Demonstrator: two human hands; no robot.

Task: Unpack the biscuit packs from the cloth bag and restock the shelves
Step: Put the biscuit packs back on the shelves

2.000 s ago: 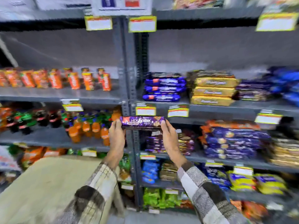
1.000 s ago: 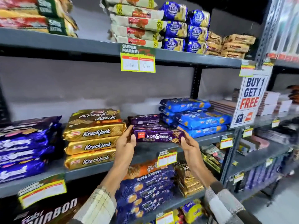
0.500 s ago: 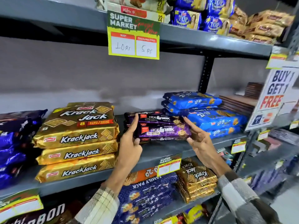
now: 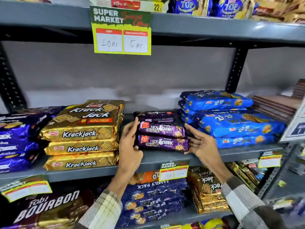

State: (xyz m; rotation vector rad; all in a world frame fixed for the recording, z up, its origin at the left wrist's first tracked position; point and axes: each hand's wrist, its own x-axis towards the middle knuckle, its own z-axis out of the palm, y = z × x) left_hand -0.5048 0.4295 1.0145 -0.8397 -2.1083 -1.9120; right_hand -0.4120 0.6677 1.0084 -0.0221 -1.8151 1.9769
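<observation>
Near the front edge of the middle shelf (image 4: 239, 153), between the gold Krackjack stack (image 4: 82, 134) and the blue 20-20 packs (image 4: 237, 126), the front Hide & Seek pack (image 4: 163, 143) lies flat with its label facing out. Close behind it sits a second Hide & Seek pack (image 4: 161, 129), with a third pack (image 4: 156, 116) nearer the back edge.

The left hand (image 4: 130, 144) brackets the front pack's left end, its fingers (image 4: 134, 124) reaching up along the row and its thumb touching the lower corner. The right hand (image 4: 202, 144) mirrors it at the right end. Its fingers (image 4: 189, 127) are straight and spread, touching rather than gripping. Neither hand is clamped on anything.

This looks like the final squaring-up of a pack already set down. To do it well, press inward lightly from both ends so the biscuits inside are not crushed. Nudge the pack until its long side runs parallel to the front edge and its ends line up with the packs behind. Keep the label outward. The Krackjack stack stands just beside the left hand, so draw both hands straight back toward the body, not sideways. The cloth bag is out of view.
</observation>
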